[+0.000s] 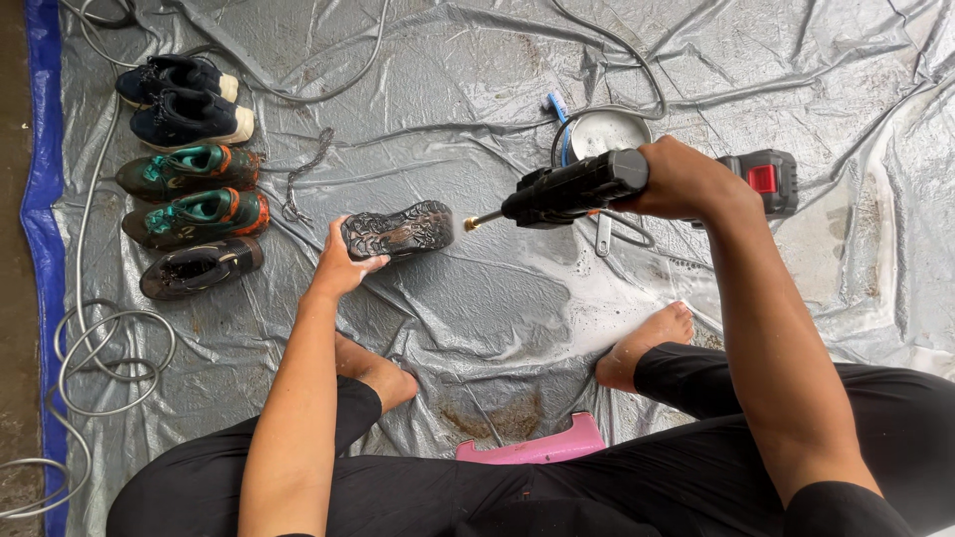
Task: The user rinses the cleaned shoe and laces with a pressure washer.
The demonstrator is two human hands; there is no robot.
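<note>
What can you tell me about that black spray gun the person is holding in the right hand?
The spray gun is a black, chunky, plastic-looking tool with a ribbed barrel and a small brass-coloured nozzle at its tip. A black battery pack with a red catch sits at its rear. The right hand grips it, holding it roughly level above the wet grey tarp. The nozzle points at the muddy sole of the shoe held by the left hand, close but not touching.

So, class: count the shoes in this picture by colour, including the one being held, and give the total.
Dark navy shoes with pale soles: 2
Green and orange shoes: 2
Black shoes, one lying by the row, one sole-up in the left hand: 2
Total: 6
</note>
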